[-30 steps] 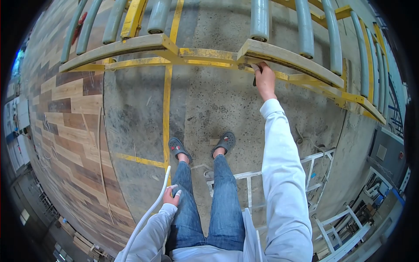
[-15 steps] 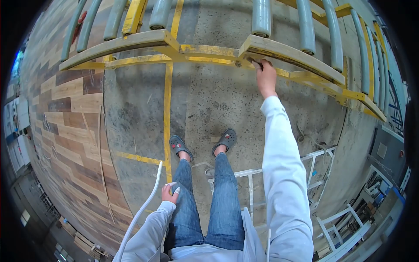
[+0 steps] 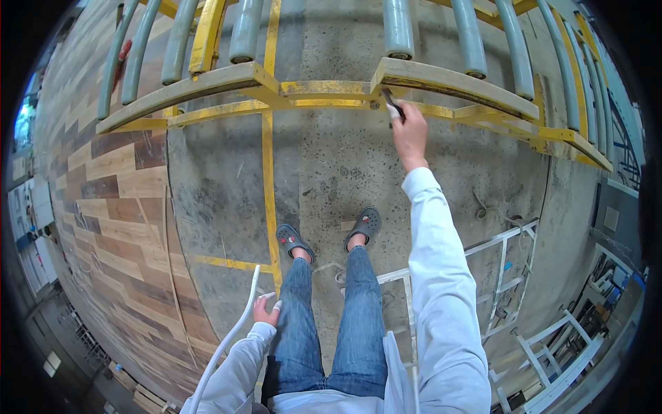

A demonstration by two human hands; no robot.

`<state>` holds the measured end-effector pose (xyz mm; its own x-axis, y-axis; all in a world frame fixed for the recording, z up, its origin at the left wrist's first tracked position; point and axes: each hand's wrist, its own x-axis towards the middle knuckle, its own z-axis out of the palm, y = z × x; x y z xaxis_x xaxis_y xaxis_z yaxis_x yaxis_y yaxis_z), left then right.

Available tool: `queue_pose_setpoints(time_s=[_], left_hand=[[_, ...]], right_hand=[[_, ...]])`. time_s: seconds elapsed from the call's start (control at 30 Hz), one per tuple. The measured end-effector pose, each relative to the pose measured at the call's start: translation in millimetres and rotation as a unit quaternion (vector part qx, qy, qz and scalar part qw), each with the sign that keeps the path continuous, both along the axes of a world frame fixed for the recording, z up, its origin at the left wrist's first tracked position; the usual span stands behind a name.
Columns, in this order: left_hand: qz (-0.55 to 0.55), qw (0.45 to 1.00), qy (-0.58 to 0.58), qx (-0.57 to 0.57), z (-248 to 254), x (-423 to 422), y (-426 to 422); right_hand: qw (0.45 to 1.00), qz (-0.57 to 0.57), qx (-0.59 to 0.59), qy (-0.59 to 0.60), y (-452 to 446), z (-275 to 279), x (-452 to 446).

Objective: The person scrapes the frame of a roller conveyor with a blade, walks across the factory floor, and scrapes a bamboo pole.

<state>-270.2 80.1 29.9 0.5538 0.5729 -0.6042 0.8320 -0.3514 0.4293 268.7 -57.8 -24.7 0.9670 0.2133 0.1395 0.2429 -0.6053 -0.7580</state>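
Observation:
My right hand [image 3: 410,131] is closed round a dark, narrow tool [image 3: 394,105], whose far end is near the left end of a worn, light-coloured beam [image 3: 458,84] on the yellow frame [image 3: 331,90]. What kind of tool it is cannot be made out. My left hand [image 3: 266,311] is beside my left thigh with its fingers curled; light wraps show on fingertips, and whatever it may hold is hidden. A white hose [image 3: 234,331] runs up past the left forearm, its free end just above that hand.
Grey rollers [image 3: 398,31] line the yellow frame at the top. Wood-patterned flooring [image 3: 110,207] lies at the left. A white metal frame [image 3: 501,276] and a loose cord [image 3: 483,207] are at the right, with a grey cabinet [image 3: 614,214] beyond.
My right hand has shifted slightly left and down, and more of the dark tool shows. The hose end has moved slightly. The whole view has shifted a little.

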Motion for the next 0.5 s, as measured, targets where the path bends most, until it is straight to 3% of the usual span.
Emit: queue_pose_setpoints(time_s=[0.1, 0.2, 0.23, 0.37, 0.47, 0.5], left_hand=[[0.012, 1.000, 0.008, 0.014, -8, -4, -1], [0.022, 0.999, 0.016, 0.018, -8, -11, 4], [0.025, 1.000, 0.016, 0.007, -6, -12, 2], [0.038, 0.999, 0.031, -0.009, -8, -11, -3], [0.042, 0.999, 0.031, -0.009, -8, -4, -6], [0.040, 0.999, 0.011, -0.005, -11, 6, -3]], right_hand=[[0.995, 0.009, -0.064, -0.077, 14, -22, 10], [0.990, -0.048, -0.097, 0.092, 17, -44, 4], [0.989, -0.046, -0.099, 0.098, 21, -42, -2], [0.998, -0.060, 0.006, -0.012, 27, -21, 4], [0.982, 0.033, -0.173, 0.073, 23, -54, 24], [0.983, 0.035, -0.167, 0.073, 16, -62, 21]])
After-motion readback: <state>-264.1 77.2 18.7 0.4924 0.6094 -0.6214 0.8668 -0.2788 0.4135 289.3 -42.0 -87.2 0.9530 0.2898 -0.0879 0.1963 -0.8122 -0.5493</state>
